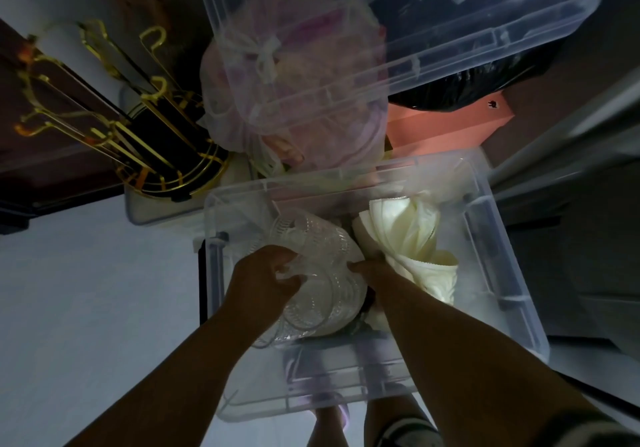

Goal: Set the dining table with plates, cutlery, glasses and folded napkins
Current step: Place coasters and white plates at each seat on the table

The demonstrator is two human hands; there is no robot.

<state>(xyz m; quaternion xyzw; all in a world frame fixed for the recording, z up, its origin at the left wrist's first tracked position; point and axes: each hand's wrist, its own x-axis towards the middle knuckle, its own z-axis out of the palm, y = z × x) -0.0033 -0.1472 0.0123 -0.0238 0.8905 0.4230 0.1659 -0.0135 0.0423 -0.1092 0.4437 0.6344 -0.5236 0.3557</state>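
Forearms: both reach forward from the near edge, down into a clear plastic bin (512,294) that sits on the floor, just beyond the person's feet.
Left hand (263,277): fingers curled over the near left rim of a stack of clear glass dishes (318,273), pinching the patterned edge.
Right hand (370,273): set against the right side of the same stack, between it and the white pieces; most of its fingers are hidden behind the glass, so I cannot tell how they close.
Glass stack: ribbed, beaded, see-through plates or shallow bowls nested together, tilted on edge in the left half of the bin, not lying flat.
White crockery (408,238): cream-coloured pieces wrapped in thin plastic, just right of the stack and touching it.
Step in hand: fetching tableware from storage, as I judge it; nothing is on a dining table yet, and no table shows.
Next move: probably a two-handed lift straight up, keeping the nested pieces from sliding apart and clear of the white pieces and the bin wall.
Farther off: a tied bag (294,76) of pinkish things, a gold wire rack (138,128) far left, a second clear bin (433,31), a black bag and a pink box (446,124).
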